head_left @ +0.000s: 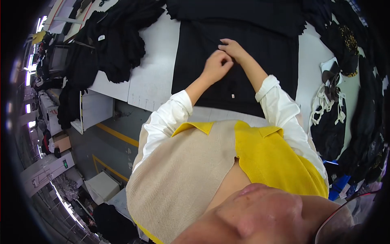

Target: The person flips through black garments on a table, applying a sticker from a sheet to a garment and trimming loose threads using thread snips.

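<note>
A black knit garment [199, 81] lies spread on the white table in front of me, with a small white tag [233, 96] near its lower edge. My left hand [218, 67] is over the garment, fingers curled and thumb bent in towards them; whatever is between them is too small to make out. Just beyond it and to the right, my right hand [232, 48] rests low over the same cloth. Its fingers point left and stand slightly apart. The two hands are very close together, near a faint crease in the fabric.
Another black garment [239, 10] covers the table's far side. Black clothes [109, 44] are piled at left. To the right lie white straps [323, 106], a gold-sequinned piece [349, 44] and more dark clothes. A white box [102, 188] stands on the grey floor.
</note>
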`<state>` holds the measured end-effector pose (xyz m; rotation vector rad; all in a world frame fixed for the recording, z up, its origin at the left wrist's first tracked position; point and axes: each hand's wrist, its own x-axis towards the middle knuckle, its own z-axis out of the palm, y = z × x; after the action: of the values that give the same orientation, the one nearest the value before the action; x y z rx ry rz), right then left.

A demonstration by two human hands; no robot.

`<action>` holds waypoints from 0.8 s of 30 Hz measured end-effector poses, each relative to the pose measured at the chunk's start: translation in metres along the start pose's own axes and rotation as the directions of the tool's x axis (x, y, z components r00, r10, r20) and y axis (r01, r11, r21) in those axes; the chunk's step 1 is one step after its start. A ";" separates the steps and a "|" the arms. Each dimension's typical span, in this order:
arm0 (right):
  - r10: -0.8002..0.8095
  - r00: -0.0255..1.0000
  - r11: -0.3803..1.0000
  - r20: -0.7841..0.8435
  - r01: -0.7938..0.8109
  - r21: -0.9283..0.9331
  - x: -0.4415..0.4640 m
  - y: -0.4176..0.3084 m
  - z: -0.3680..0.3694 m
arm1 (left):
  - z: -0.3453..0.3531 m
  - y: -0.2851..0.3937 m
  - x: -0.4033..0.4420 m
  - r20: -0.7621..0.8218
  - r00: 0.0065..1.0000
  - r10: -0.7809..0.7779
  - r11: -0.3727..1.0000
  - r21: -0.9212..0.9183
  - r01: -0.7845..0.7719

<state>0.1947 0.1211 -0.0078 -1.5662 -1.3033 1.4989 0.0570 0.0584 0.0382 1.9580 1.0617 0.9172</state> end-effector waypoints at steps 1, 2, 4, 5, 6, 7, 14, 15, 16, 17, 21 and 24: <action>-0.011 1.000 1.000 -0.001 0.011 0.001 0.005 0.001 -0.001 | -0.011 -0.017 0.008 -0.004 1.000 0.008 1.000 0.007 -0.008; -0.166 0.986 0.973 -0.011 0.162 -0.162 0.005 0.006 -0.001 | -0.025 -0.037 0.022 -0.139 0.980 -0.139 0.989 -0.067 0.131; -0.301 0.953 0.898 0.015 0.289 -0.331 -0.004 0.003 -0.001 | -0.056 -0.062 0.056 -0.259 0.842 -0.473 0.865 -0.321 0.387; -0.289 0.957 0.897 0.023 0.280 -0.342 -0.012 -0.006 -0.002 | -0.066 -0.083 0.077 -0.212 0.783 -0.585 0.777 -0.425 0.465; -0.291 0.956 0.893 0.022 0.280 -0.352 -0.018 -0.016 -0.003 | -0.077 -0.104 0.098 -0.159 0.708 -0.688 0.667 -0.523 0.530; -0.224 0.974 0.896 0.042 0.222 -0.383 -0.024 -0.025 -0.004 | -0.087 -0.125 0.120 -0.104 0.622 -0.776 0.544 -0.609 0.577; -0.142 0.983 0.625 0.113 0.178 -0.760 -0.022 -0.018 -0.040 | -0.075 -0.187 0.202 -0.446 0.366 -0.817 0.567 -0.500 0.655; -0.102 0.989 0.593 0.108 0.147 -0.792 -0.020 -0.017 -0.054 | -0.077 -0.184 0.203 -0.474 0.383 -0.793 0.584 -0.414 0.698; -0.116 0.992 0.598 0.049 0.109 -0.794 -0.018 -0.009 -0.071 | -0.079 -0.181 0.204 -0.502 0.398 -0.768 0.594 -0.325 0.736; -0.130 0.991 0.670 -0.001 0.087 -0.738 -0.018 -0.003 -0.094 | -0.086 -0.156 0.207 -0.475 0.359 -0.803 0.571 -0.446 0.689; -0.126 0.960 0.905 -0.251 0.007 -0.425 -0.037 0.019 -0.196 | -0.093 -0.150 0.224 -0.329 0.262 -0.907 0.416 -0.795 0.442; 0.063 0.907 0.998 -0.417 -0.067 0.004 -0.062 0.009 -0.255 | -0.094 -0.173 0.228 -0.168 0.314 -0.934 0.258 -0.928 0.270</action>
<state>0.4501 0.1121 0.0527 -1.8282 -1.0201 1.1076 0.0083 0.3524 -0.0043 0.1250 1.4208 1.3184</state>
